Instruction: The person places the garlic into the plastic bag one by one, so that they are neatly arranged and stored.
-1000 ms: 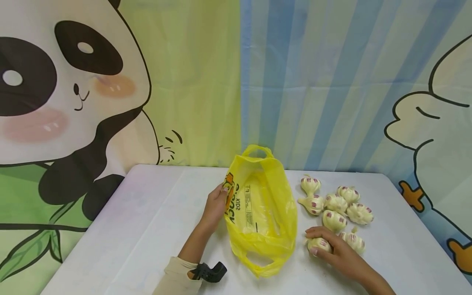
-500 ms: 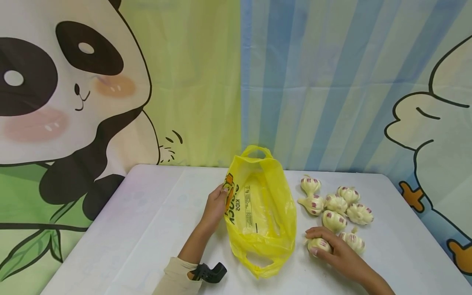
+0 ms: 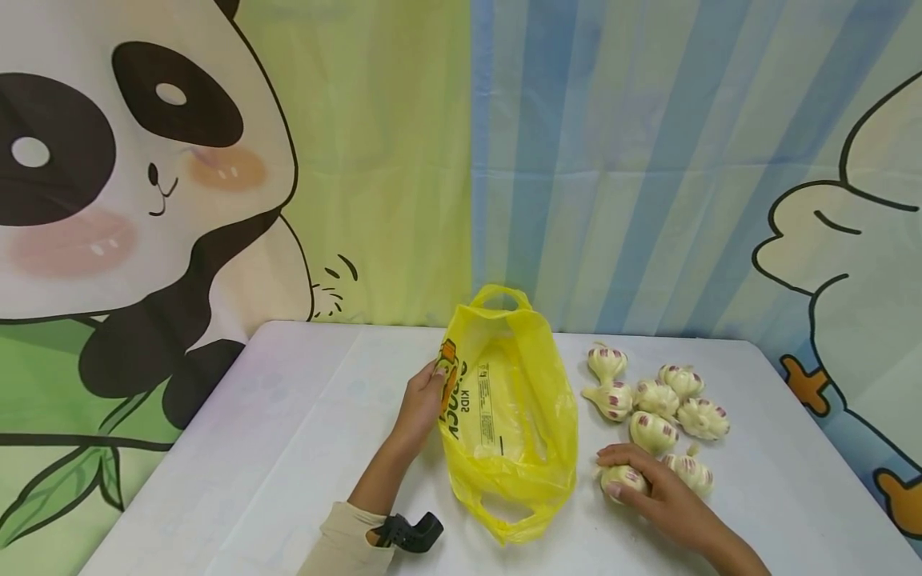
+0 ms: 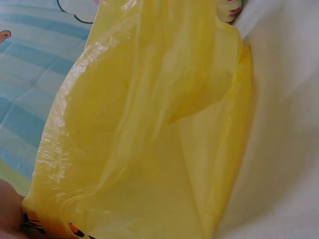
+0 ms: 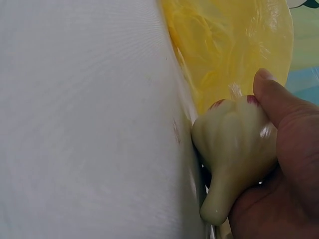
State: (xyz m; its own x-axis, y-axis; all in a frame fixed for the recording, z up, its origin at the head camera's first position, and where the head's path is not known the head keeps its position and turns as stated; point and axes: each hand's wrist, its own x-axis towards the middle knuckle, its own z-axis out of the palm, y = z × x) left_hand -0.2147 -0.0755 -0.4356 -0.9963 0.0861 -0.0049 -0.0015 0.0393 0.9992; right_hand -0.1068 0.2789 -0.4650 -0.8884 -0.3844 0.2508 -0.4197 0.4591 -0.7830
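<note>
A yellow plastic bag stands with its mouth spread wide, both loop handles showing and dark print on its left side. My left hand pinches the bag's left edge. To the right of the bag, my right hand holds a garlic bulb low at the table, thumb on the near side and fingers over the far side. In the right wrist view the same garlic bulb shows its stem toward the camera. Several other garlic bulbs lie grouped just beyond that hand.
The white table ends at a printed cloth backdrop with a panda and blue stripes. On my left wrist sits a black strap mount, close to the bag's near handle.
The bag's right side has drawn in slightly to the left. Both hands keep their places and their holds.
</note>
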